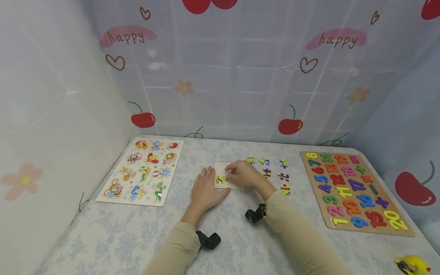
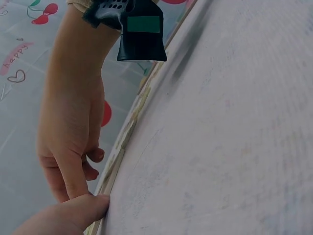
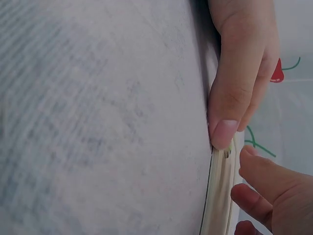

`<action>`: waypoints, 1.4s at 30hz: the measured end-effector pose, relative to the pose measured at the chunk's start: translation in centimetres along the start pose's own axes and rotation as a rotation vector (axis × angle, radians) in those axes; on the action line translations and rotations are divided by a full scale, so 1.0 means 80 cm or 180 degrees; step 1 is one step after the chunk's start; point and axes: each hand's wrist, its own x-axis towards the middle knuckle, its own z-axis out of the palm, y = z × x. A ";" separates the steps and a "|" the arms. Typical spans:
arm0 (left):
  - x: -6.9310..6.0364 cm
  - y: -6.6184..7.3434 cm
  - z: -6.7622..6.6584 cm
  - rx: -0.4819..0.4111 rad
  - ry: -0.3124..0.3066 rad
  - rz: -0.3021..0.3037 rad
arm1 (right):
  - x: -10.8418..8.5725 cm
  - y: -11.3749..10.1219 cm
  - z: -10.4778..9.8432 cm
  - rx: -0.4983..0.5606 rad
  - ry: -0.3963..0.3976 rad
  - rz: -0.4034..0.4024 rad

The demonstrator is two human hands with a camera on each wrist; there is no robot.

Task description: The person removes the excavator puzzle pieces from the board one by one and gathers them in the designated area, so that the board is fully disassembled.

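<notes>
A small wooden puzzle tray (image 1: 221, 165) lies on the table, with a green and yellow jigsaw piece (image 1: 220, 179) in its lower left. My left hand (image 1: 205, 191) rests along its left side, fingers extended and thumb at the front edge; in the right wrist view that thumb (image 3: 226, 132) touches the rim. My right hand (image 1: 245, 175) is over the tray's right part, fingers bent downward. Its fingers (image 3: 264, 171) appear spread in the right wrist view, with no piece visible between them. Part of the tray is hidden beneath this hand.
Several loose jigsaw pieces (image 1: 283, 177) lie right of the tray. An insect picture board (image 1: 175, 152) is at left, a number board (image 1: 317, 183) at right. A yellow toy (image 1: 413, 263) sits near the front right corner. A printed curtain (image 1: 223, 103) hangs behind the table.
</notes>
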 end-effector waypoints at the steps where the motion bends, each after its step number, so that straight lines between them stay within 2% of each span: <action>1: 0.000 0.000 0.000 0.0003 0.0002 0.0004 | 0.000 -0.002 0.001 0.0007 -0.0030 -0.0026; 4: -0.001 0.000 0.000 0.0013 0.0015 0.0013 | 0.000 -0.006 0.005 0.0024 -0.0107 -0.0075; 11: -0.002 0.001 -0.001 0.0069 0.0036 0.0034 | 0.007 -0.013 0.011 -0.0001 -0.0098 -0.0080; 19: -0.003 0.003 -0.002 0.0065 -0.0003 0.0022 | 0.011 -0.017 0.010 -0.0057 -0.0133 0.0116; 26: -0.003 0.002 -0.003 0.0069 0.0004 0.0007 | 0.006 -0.019 0.008 0.0344 -0.0136 0.0158; 32: -0.002 0.003 -0.001 0.0073 0.0002 -0.0003 | 0.001 -0.006 0.002 0.0605 0.0064 0.0249; 37: -0.003 0.005 -0.001 0.0090 -0.0015 -0.0036 | -0.010 0.010 -0.017 0.0705 0.0272 0.0355; 42: -0.002 0.005 0.000 0.0125 -0.0008 -0.0062 | -0.022 0.027 -0.033 0.0726 0.0317 0.0590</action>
